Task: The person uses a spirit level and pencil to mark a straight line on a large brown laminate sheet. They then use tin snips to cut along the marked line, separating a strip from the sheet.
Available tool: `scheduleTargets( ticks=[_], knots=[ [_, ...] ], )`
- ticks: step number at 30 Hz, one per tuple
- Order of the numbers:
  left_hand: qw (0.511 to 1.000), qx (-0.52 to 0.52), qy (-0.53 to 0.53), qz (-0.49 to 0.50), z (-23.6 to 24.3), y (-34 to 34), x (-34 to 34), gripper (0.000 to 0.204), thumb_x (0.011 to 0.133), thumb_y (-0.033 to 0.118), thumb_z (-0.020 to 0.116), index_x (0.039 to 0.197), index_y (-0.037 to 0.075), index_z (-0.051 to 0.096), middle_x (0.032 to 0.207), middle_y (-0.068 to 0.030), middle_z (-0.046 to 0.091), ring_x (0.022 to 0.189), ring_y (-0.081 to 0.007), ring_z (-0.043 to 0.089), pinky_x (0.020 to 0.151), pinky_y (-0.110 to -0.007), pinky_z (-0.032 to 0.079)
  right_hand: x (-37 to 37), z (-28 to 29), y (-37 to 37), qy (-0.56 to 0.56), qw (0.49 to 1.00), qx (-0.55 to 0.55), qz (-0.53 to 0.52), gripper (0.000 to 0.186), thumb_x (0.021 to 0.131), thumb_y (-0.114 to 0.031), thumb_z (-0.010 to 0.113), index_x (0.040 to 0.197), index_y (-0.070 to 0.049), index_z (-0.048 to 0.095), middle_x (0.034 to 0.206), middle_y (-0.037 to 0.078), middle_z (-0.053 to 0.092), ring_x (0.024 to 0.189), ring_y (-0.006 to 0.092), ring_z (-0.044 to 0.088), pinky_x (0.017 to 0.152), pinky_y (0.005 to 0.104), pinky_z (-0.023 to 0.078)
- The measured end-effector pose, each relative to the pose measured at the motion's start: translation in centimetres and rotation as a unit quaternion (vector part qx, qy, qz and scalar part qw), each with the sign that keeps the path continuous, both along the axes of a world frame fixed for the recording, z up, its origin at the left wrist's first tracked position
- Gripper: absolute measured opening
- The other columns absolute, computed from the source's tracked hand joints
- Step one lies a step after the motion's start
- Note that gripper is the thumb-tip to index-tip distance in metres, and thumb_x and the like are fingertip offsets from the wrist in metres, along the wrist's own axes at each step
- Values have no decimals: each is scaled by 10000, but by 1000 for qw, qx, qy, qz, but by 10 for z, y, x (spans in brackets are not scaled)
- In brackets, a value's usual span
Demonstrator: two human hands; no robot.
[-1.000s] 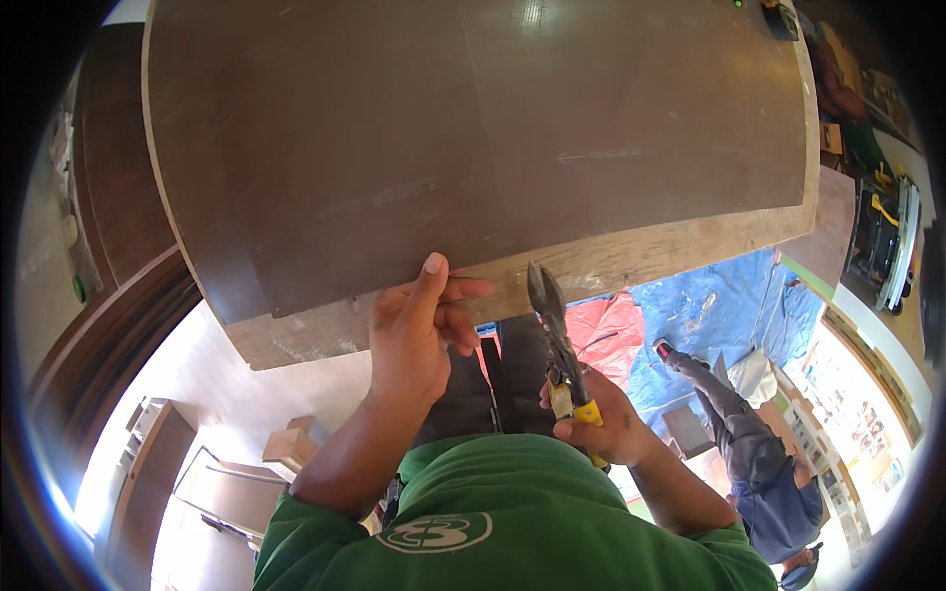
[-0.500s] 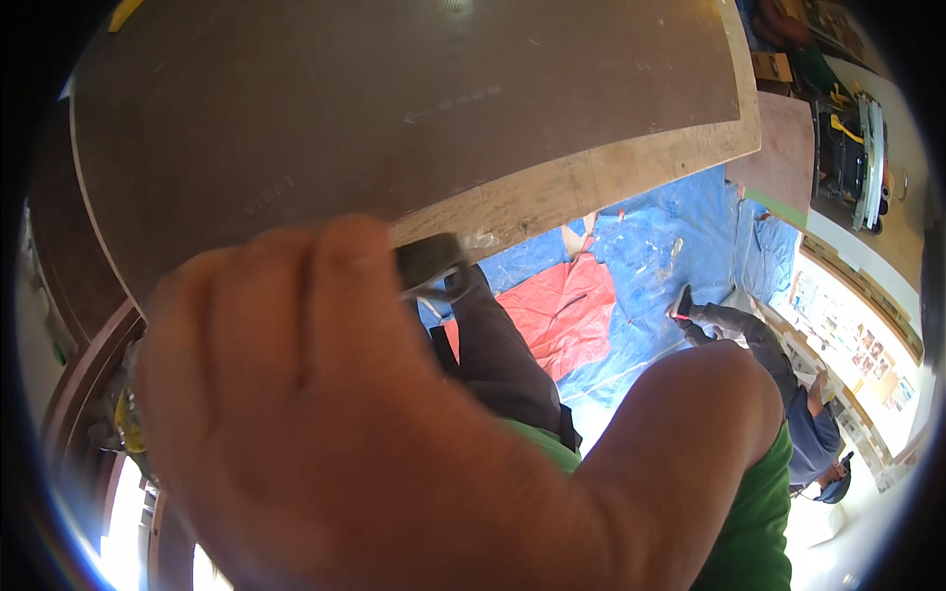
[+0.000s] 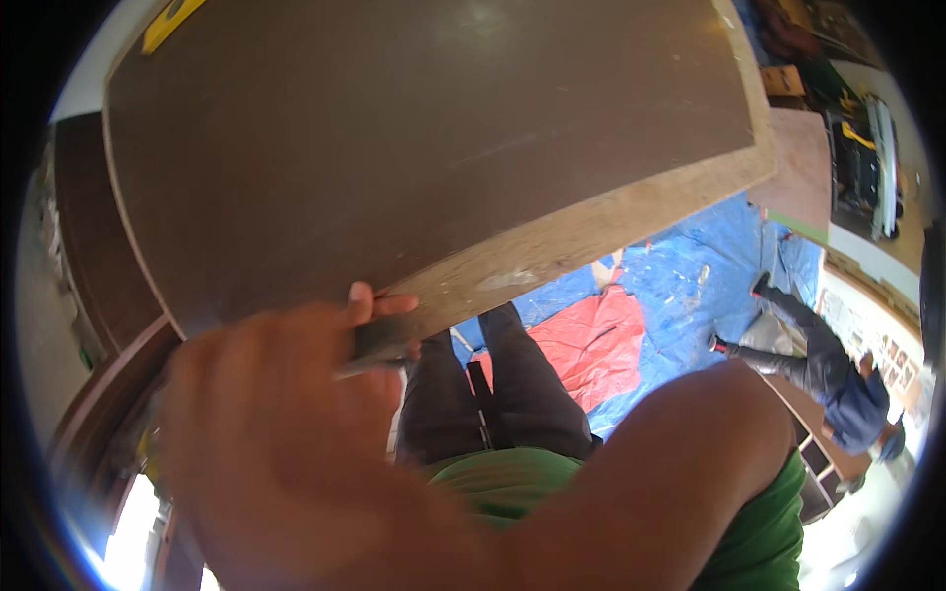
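My right hand (image 3: 266, 404), large and smeared by motion, reaches across from the lower right, its fingers curled round a dark block-like tool (image 3: 382, 338) with a pale lower edge. The tool's exact kind is not clear. It is beside the near edge of a big brown board (image 3: 424, 128) with a bare wood border (image 3: 552, 241). Just above and behind the tool show a few fingertips (image 3: 363, 297), seemingly of my left hand. The rest of that hand is hidden behind the right one, and its grip does not show.
A yellow tool (image 3: 172, 25) lies on the board's far left corner. Below are a blue tarp (image 3: 680, 261) and a red sheet (image 3: 591, 345). Another person (image 3: 838, 384) is at the right. A pinkish panel (image 3: 796, 163) stands beyond the board's right end.
My right hand and the tool have moved slightly down in the view. Fingertips now show behind the tool. The view has shifted, revealing more of my legs and the yellow tool.
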State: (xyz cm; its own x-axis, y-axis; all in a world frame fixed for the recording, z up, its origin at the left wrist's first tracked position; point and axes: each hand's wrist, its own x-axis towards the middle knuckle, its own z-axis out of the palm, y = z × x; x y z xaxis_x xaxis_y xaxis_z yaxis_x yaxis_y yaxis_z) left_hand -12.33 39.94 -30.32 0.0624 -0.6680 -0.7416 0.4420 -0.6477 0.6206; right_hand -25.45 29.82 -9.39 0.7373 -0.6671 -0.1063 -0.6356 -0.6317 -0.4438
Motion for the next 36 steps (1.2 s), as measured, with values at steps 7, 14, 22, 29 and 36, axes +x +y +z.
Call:
scheduleTargets(
  ticks=[7, 14, 22, 29, 36],
  knots=[
    [1000, 0, -3, 1, 7, 3, 1, 401, 1115, 378, 627, 1097, -18, 690, 952, -189, 794, 556, -220, 689, 482, -353, 533, -10, 14, -1, 21, 1000, 20, -10, 744, 731, -267, 886, 1351, 19, 593, 1231, 203, 645, 1086, 374, 680, 953, 486, 548],
    [1000, 17, 16, -9, 8, -8, -9, 356, 1107, 353, 636, 1116, 1, 685, 922, -146, 801, 570, -182, 670, 536, -333, 560, -17, 6, -8, 39, 998, 27, -38, 757, 723, -271, 891, 1357, 14, 594, 1259, 207, 656, 1097, 388, 690, 968, 488, 551],
    [971, -233, -56, 17, -28, 4, -1, 309, 1075, 268, 711, 1215, -7, 699, 1101, -200, 783, 801, -230, 765, 683, -373, 622, -78, 20, -2, 18, 948, 215, -236, 771, 713, -276, 897, 1364, 9, 596, 1290, 211, 668, 1110, 404, 702, 986, 491, 554],
    [994, 44, 94, -40, 23, -26, 7, 292, 1076, 294, 696, 1136, 10, 674, 1112, -253, 766, 736, -219, 740, 627, -343, 595, -163, -84, 96, -326, 647, 598, -341, 867, 806, -196, 905, 1539, 9, 489, 1397, 177, 595, 1342, 276, 549, 1156, 457, 401],
    [995, 47, 32, -87, 33, -39, 1, 347, 1070, 328, 688, 1161, -1, 628, 1069, -279, 760, 641, -204, 709, 549, -326, 564, -162, -118, 173, -270, 598, 622, -427, 838, 819, -121, 896, 1530, -27, 463, 1426, 114, 549, 1305, 235, 568, 1109, 436, 449]
  ],
)
